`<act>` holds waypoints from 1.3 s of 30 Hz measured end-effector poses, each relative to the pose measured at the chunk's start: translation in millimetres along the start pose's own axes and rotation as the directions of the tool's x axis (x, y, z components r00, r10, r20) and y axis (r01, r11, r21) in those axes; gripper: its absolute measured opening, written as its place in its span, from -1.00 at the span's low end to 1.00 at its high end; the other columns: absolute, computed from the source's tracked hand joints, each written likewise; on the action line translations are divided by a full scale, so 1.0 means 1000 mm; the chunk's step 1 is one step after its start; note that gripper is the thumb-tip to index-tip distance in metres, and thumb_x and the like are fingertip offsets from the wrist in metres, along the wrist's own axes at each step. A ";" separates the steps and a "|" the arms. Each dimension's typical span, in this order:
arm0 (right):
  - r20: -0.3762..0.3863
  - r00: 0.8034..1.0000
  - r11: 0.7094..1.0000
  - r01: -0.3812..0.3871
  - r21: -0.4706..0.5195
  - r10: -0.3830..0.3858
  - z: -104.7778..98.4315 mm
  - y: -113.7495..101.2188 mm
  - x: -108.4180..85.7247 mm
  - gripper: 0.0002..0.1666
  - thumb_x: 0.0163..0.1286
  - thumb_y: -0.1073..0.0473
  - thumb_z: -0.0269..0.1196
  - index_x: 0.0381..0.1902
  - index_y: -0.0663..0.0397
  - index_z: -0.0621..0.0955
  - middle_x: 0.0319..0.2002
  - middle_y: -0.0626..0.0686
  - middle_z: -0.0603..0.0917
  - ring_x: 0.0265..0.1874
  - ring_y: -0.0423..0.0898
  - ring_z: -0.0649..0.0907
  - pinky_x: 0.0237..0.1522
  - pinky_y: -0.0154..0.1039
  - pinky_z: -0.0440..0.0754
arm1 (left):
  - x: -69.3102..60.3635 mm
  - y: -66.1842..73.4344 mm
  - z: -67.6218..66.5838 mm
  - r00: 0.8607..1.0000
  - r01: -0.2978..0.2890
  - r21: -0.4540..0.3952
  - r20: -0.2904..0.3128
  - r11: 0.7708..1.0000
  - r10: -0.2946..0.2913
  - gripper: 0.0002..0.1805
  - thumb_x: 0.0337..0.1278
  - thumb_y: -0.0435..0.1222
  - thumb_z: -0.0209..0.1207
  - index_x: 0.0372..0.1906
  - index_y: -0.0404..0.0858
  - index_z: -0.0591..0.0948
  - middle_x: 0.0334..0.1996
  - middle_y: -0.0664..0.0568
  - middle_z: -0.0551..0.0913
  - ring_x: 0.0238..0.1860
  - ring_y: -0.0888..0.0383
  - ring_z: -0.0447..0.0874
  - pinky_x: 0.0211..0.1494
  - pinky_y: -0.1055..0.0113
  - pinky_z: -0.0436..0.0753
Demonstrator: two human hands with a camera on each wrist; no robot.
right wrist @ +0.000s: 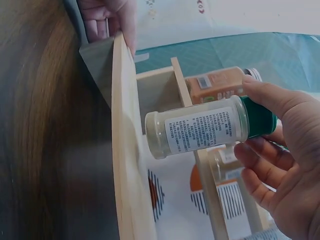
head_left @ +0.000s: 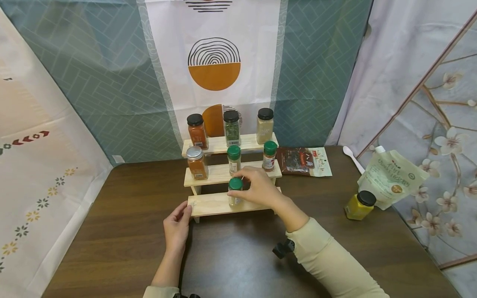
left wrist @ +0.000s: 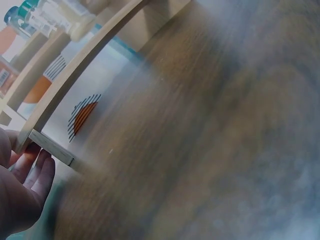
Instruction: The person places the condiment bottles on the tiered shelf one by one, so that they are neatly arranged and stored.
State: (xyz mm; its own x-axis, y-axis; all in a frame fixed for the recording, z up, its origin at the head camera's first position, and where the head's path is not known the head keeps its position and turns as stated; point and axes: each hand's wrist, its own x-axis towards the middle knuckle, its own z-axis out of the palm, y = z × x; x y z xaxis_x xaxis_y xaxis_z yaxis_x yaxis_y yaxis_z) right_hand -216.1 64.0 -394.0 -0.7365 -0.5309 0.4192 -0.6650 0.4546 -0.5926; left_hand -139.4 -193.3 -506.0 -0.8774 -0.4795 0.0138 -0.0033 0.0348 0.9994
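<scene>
My right hand (head_left: 257,188) pinches the green cap of a small spice jar (head_left: 235,196) between thumb and fingers. In the right wrist view this spice jar (right wrist: 200,127) shows pale contents and a printed label. Its base is at the lowest step of a wooden three-tier rack (head_left: 208,205); whether it touches the step I cannot tell. My left hand (head_left: 177,227) holds the left end of that step. In the left wrist view, its fingers (left wrist: 42,175) curl around the end of the rack.
Jars stand on the middle tier, including a silver-lidded jar (head_left: 197,163) and a green-capped jar (head_left: 269,156). Black-lidded jars (head_left: 232,130) line the top tier. To the right are a dark packet (head_left: 298,161), a white spoon (head_left: 353,158), a pouch (head_left: 389,178) and a yellow jar (head_left: 358,207).
</scene>
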 end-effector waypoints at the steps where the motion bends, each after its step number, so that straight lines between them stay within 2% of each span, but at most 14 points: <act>1: 0.004 1.000 1.000 0.000 0.002 0.000 0.002 -0.001 0.001 -0.44 0.07 -0.01 0.62 -0.04 0.16 0.73 -0.25 -0.04 0.72 -0.33 -0.17 0.62 -0.25 -0.23 0.69 | 0.000 0.000 0.000 1.000 0.000 0.001 0.000 1.000 0.000 -0.62 0.40 -0.27 0.25 0.15 -0.44 0.65 0.01 -0.35 0.68 -0.25 0.41 0.67 -0.17 0.59 0.68; 9: 0.045 0.999 0.999 0.026 -0.028 -0.024 0.017 -0.011 0.014 -0.50 0.11 -0.08 0.59 -0.09 0.06 0.71 -0.27 -0.11 0.66 -0.34 -0.19 0.61 -0.27 -0.35 0.62 | 0.000 0.001 0.000 1.000 0.000 0.002 0.003 1.000 0.000 -0.62 0.39 -0.26 0.26 0.16 -0.43 0.65 0.03 -0.36 0.67 -0.24 0.42 0.67 -0.16 0.59 0.67; 20: 0.075 0.997 0.997 0.033 -0.065 -0.028 0.033 -0.017 0.028 -0.49 0.13 -0.08 0.57 -0.06 0.07 0.72 -0.23 -0.07 0.71 -0.31 -0.18 0.61 -0.23 -0.37 0.61 | 0.001 0.001 0.000 1.000 0.007 -0.023 0.012 1.000 -0.007 -0.60 0.40 -0.27 0.25 0.17 -0.45 0.64 0.05 -0.36 0.66 -0.23 0.41 0.68 -0.16 0.56 0.69; 27: 0.075 0.997 0.998 0.018 -0.066 -0.013 0.040 -0.019 0.031 -0.48 0.15 -0.09 0.56 -0.03 0.07 0.72 -0.21 -0.05 0.71 -0.32 -0.14 0.63 -0.28 -0.37 0.61 | 0.000 0.001 0.000 1.000 0.014 -0.021 0.013 1.000 -0.014 -0.60 0.39 -0.25 0.26 0.18 -0.43 0.64 0.06 -0.33 0.66 -0.21 0.40 0.67 -0.15 0.56 0.69; 33: 0.091 0.996 0.995 -0.003 -0.103 0.012 0.041 -0.020 0.031 -0.38 0.20 -0.13 0.52 0.09 0.13 0.69 -0.10 0.01 0.71 -0.22 -0.10 0.65 -0.18 -0.28 0.65 | 0.000 0.002 0.001 1.000 0.016 -0.013 0.010 1.000 -0.016 -0.60 0.40 -0.24 0.26 0.18 -0.41 0.64 0.07 -0.33 0.66 -0.22 0.40 0.67 -0.15 0.57 0.69; 39: 0.067 0.998 0.994 -0.005 -0.107 0.012 0.043 -0.014 0.023 -0.29 0.15 -0.12 0.55 0.15 0.15 0.66 -0.13 0.01 0.68 -0.22 -0.09 0.65 -0.17 -0.23 0.65 | 0.001 -0.001 -0.001 1.000 0.019 -0.007 0.016 1.000 -0.019 -0.59 0.39 -0.26 0.26 0.19 -0.44 0.63 0.06 -0.32 0.67 -0.23 0.41 0.67 -0.16 0.57 0.69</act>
State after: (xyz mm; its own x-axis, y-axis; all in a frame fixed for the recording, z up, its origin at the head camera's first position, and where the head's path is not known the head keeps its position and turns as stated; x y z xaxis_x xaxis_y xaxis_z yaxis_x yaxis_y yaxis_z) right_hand -218.1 14.9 -405.6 -0.7346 -0.5723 0.3645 -0.6707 0.5313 -0.5175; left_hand -139.7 -194.5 -506.9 -0.8846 -0.4664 -0.0059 -0.0170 0.0196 0.9997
